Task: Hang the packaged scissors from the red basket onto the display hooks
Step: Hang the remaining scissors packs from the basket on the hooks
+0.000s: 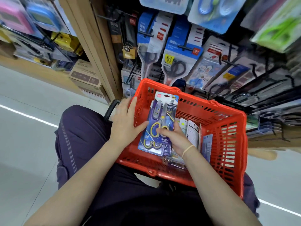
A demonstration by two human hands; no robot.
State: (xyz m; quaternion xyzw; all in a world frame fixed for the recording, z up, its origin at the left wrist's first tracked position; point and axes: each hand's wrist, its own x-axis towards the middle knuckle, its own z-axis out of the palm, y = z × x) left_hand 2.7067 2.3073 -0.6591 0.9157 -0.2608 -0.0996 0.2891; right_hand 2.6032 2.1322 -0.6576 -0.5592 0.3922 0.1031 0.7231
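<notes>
A: Where is the red basket (228, 144) kept?

B: It is rested on the lap of a seated person in dark trousers (78, 136), directly below the display hooks (185, 41). The hooks are loaded with hanging packs of scissors.

A: And the pack being handled?

B: A blue pack of scissors (160, 121) with yellow-rimmed handles is held upright over the basket's left wall, its top edge level with the far rim. A second, similar pack is seen just behind and below it.

A: How is it gripped?

B: By the right hand (175, 138), at the lower right edge. The thumb is laid across the front of the pack; the fingers are hidden behind the card, so their exact hold cannot be told. A pale band is worn on that wrist.

A: The left hand (125, 121)?

B: It is laid over the basket's left rim, fingers straight and slightly spread, with the fingertips touching the pack's left edge.

A: Anything else in the basket?

B: More packs are stood on edge along the right side and near corner. Their print is possibly white labels, but it is blurred.
</notes>
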